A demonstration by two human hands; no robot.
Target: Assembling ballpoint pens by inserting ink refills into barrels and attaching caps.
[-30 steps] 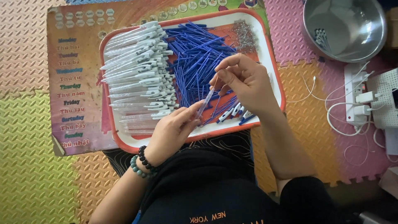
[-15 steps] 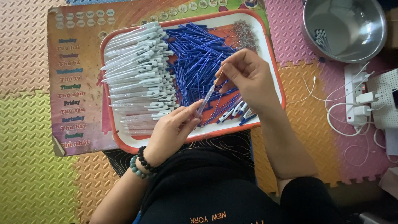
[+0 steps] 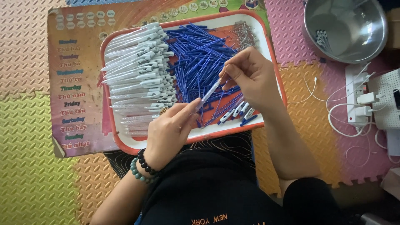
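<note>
— See the left hand? Its fingers are pinched on the lower end of a clear pen barrel, which slants up over the red-rimmed tray, above the near right part.

— And the right hand?

— Thumb and forefinger are closed together at the barrel's upper end. Whether they hold a thin blue refill there or just the barrel tip, I cannot tell; it is too small from here.

— What would make this step go well, you reckon?

— Keep the barrel steady with the left, I'd say, and let the right do the fine work in line with the barrel's slant, so nothing bends. Staying over the tray seems wise too; anything dropped lands among the parts.

— Plenty of those.

— The white pen bodies are stacked in a row along the tray's left side, the blue refills heaped in the middle, a small pile of springs at the far right corner. A metal bowl sits on the mat farther right, well apart from the hands.
</note>
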